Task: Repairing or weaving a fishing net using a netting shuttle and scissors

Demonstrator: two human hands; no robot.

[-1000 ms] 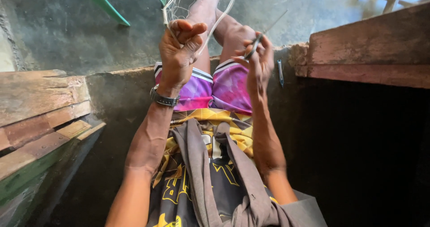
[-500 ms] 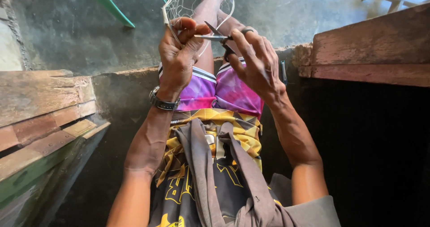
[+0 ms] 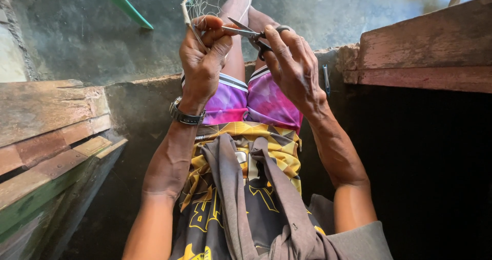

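My left hand (image 3: 204, 55) is raised in front of me, its fingers pinching a pale stick and strands of white netting (image 3: 203, 0) that stretches up and away. My right hand (image 3: 292, 65) holds a small pair of black-handled scissors (image 3: 249, 33). The blades are parted and point left, their tips touching the netting at my left fingertips. A dark watch (image 3: 185, 114) sits on my left wrist. My legs in pink and purple shorts (image 3: 246, 98) lie below the hands.
Worn wooden planks (image 3: 48, 132) run along the left. A reddish wooden beam (image 3: 425, 52) lies at the right, above a dark space. A small dark tool (image 3: 326, 79) rests on the concrete ledge beside my right wrist. Green chair legs (image 3: 123, 3) stand on the grey floor beyond.
My right hand rose and swung left from beside my leg, bringing the scissors up to the netting in my left hand. The blades have opened.
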